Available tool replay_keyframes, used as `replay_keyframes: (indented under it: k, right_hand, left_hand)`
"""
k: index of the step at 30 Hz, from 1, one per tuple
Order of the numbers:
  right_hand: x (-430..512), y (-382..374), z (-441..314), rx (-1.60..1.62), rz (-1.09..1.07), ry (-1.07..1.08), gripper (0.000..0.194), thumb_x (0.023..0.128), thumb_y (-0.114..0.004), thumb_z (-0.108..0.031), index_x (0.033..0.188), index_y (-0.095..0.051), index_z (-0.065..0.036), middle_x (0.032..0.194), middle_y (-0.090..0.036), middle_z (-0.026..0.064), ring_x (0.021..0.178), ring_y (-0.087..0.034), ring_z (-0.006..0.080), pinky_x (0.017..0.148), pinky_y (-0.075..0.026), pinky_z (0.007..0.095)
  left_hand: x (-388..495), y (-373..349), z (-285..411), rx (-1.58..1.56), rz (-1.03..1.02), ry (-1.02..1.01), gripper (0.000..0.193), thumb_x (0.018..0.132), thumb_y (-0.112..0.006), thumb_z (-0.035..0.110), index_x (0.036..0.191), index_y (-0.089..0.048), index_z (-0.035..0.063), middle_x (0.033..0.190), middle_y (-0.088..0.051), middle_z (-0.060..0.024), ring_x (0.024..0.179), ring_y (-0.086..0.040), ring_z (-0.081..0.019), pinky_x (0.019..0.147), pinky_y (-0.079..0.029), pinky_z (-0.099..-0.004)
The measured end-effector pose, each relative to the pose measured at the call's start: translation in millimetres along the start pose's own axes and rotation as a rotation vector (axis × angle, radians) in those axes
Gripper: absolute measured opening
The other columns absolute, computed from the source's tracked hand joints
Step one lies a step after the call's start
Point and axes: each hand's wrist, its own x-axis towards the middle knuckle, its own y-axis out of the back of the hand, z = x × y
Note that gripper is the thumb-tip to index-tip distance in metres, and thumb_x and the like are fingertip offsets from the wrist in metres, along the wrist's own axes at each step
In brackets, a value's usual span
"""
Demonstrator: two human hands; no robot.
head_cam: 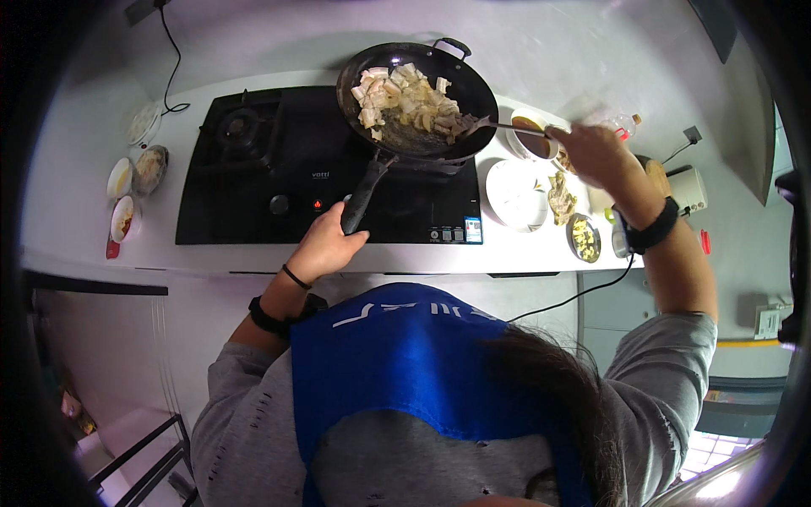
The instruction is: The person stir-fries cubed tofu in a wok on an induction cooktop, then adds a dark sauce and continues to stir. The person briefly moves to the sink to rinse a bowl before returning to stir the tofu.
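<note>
A black wok [469, 82] stands on the right side of the gas hob and holds sliced, pale meat [405, 95], with darker pieces near its right edge. My left hand [329, 244] is by the end of the wok's black handle [362, 201], thumb and fingers around it. In my right hand [589, 152] is a metal spatula [516, 128], its blade low among the darker pieces inside the wok's right rim. The spatula's shaft crosses above a white bowl of brown liquid [534, 136].
White plates [516, 206], a piece of food [561, 199] and a dish of chopped yellowish food [584, 239] lie right of the hob [304, 139]. Small bowls [120, 179] stand at the left. A power cord [586, 291] hangs over the counter's front edge at the right.
</note>
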Motion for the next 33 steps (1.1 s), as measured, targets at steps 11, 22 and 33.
replay_keyframes:
  k: [11, 22, 33]
  right_hand:
    - [84.6, -80.0, -49.8, 0.376, -0.037, -0.129, 0.058, 0.092, -0.036, -0.008, 0.149, -0.028, -0.019, 0.108, -0.058, 0.0226, 0.091, -0.066, 0.0351, 0.077, -0.055, 0.0435]
    - [98.9, -38.4, 44.1, 1.013, -0.389, -0.395, 0.021, 0.088, -0.046, -0.009, 0.089, -0.062, 0.004, 0.064, -0.063, 0.015, 0.043, -0.056, 0.0209, 0.04, -0.043, 0.0374]
    - [170.8, -116.6, -5.2, 1.043, -0.078, -0.066, 0.037, 0.096, -0.049, -0.035, 0.114, -0.065, -0.007, 0.075, -0.066, 0.0162, 0.059, -0.062, 0.0291, 0.053, -0.051, 0.0402]
  left_hand:
    - [-1.9, 11.0, 10.8, -0.001, -0.127, 0.094, 0.056, 0.07, -0.06, 0.005, 0.125, -0.051, -0.0003, 0.078, -0.054, -0.0088, 0.067, -0.051, -0.0166, 0.062, -0.044, -0.0305]
    - [-4.0, 15.2, 15.8, -0.006, -0.154, 0.161, 0.056, 0.073, -0.061, 0.007, 0.127, -0.049, -0.0002, 0.081, -0.054, -0.0078, 0.071, -0.053, -0.015, 0.065, -0.044, -0.0292]
    - [-1.6, 20.4, 14.1, 0.021, -0.199, 0.17, 0.062, 0.073, -0.06, 0.007, 0.132, -0.042, -0.003, 0.072, -0.053, -0.0088, 0.06, -0.053, -0.0175, 0.055, -0.044, -0.0307]
